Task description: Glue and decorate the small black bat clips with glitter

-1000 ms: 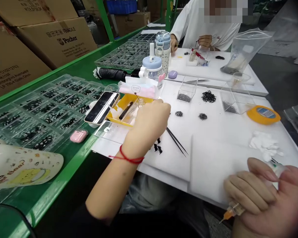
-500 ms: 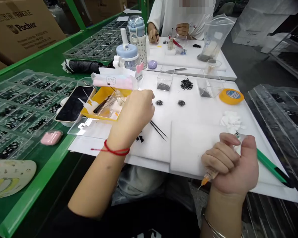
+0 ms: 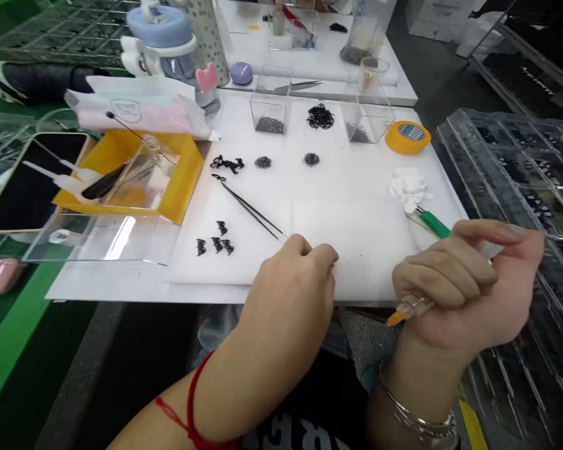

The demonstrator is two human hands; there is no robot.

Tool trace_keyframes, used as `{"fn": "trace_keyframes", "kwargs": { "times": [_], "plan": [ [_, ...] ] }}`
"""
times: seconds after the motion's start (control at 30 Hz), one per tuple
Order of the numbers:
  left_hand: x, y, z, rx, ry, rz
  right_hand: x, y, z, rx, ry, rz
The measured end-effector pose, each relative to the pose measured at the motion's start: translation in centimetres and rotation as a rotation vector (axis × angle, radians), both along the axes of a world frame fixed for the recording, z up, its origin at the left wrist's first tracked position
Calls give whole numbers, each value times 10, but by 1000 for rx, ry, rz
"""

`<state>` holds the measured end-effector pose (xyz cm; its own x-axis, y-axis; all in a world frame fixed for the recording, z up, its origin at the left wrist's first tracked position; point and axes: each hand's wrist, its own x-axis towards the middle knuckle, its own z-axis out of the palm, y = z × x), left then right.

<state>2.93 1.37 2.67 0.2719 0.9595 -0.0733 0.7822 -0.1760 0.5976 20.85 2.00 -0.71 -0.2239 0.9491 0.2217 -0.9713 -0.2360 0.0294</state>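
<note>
My left hand (image 3: 293,294) is over the front of the white foam pad (image 3: 347,231), thumb and fingers pinched together. A tiny dark bit shows at its fingertips, too small to name. Black tweezers (image 3: 253,209) lie on the white mat, prongs towards my left hand. My right hand (image 3: 460,281), at the right, is curled around a syringe (image 3: 415,304) with an orange tip pointing down-left. Several small black bat-shaped pieces (image 3: 217,244) lie left of my left hand. Beyond the tweezers is a cluster of black pieces (image 3: 228,164).
A yellow tray (image 3: 182,181) holds tools and a small bottle. Further back are piles of tiny dark parts (image 3: 311,159), clear boxes (image 3: 269,112), an orange tape roll (image 3: 407,137) and crumpled white tissue (image 3: 409,187). A green-handled tool (image 3: 434,223) lies behind my right hand.
My left hand has moved from near the yellow tray to the pad's front, uncovering the black pieces and tweezers. My right hand still grips the syringe. The view has tilted downward.
</note>
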Motion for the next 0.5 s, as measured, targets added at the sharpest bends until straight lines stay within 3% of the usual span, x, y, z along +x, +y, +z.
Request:
{"fn": "trace_keyframes", "kwargs": {
  "times": [0.17, 0.33, 0.5],
  "plan": [
    [-14, 7, 1, 26, 23, -135, -23, 7, 3, -103, -4, -182],
    [-25, 18, 0, 44, -60, -330, -37, 13, 7, -160, 26, -255],
    [-27, 25, 0, 100, -6, -362, -29, 11, 7, -220, 2, -362]
  ]
}}
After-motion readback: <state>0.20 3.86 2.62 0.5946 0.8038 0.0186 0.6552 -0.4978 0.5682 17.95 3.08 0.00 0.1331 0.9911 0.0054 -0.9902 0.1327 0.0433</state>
